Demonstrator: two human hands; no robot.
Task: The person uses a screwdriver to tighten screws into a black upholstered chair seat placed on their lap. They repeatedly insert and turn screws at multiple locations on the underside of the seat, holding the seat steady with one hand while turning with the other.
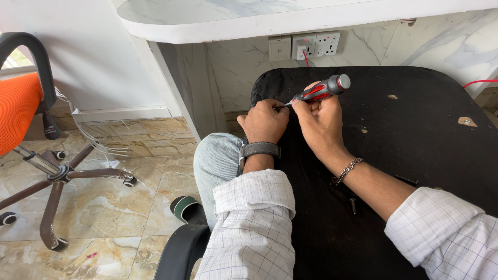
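- The big black chair seat (pixel 415 155) fills most of the right side, flipped so its flat fabric-covered underside faces up. It's matte, slightly fuzzy cloth with rounded corners and a few small torn spots where pale material shows through.
- Marble-look floor tiles (pixel 104 207), glossy beige with brown veining, run along the left. Above them sit a white counter edge (pixel 259 26) and a veined marble wall panel.
- An orange office chair (pixel 21 103) stands far left, with a curved black armrest and a chrome star base on castors.
- The person's sleeves are white cloth with a thin grid check, cuffs rolled back.
- The left hand (pixel 265 122) is curled into a fist at the seat's left edge, fingers pinched down around the screwdriver's tip. It wears a grey leather-look watch strap (pixel 259 149).
- The right hand (pixel 321 122) is wrapped tight around the screwdriver (pixel 319 92), with a silver chain bracelet (pixel 347 171) on the wrist.
- The screwdriver has a chunky red-and-grey moulded handle with a round silver cap and lies nearly level. Its thin metal shaft points left into the left fist, right at the seat's upper-left edge.
- White wall sockets (pixel 306 45) sit under the counter.
- A couple of small dark bolts (pixel 354 206) lie loose on the seat, near the right forearm.
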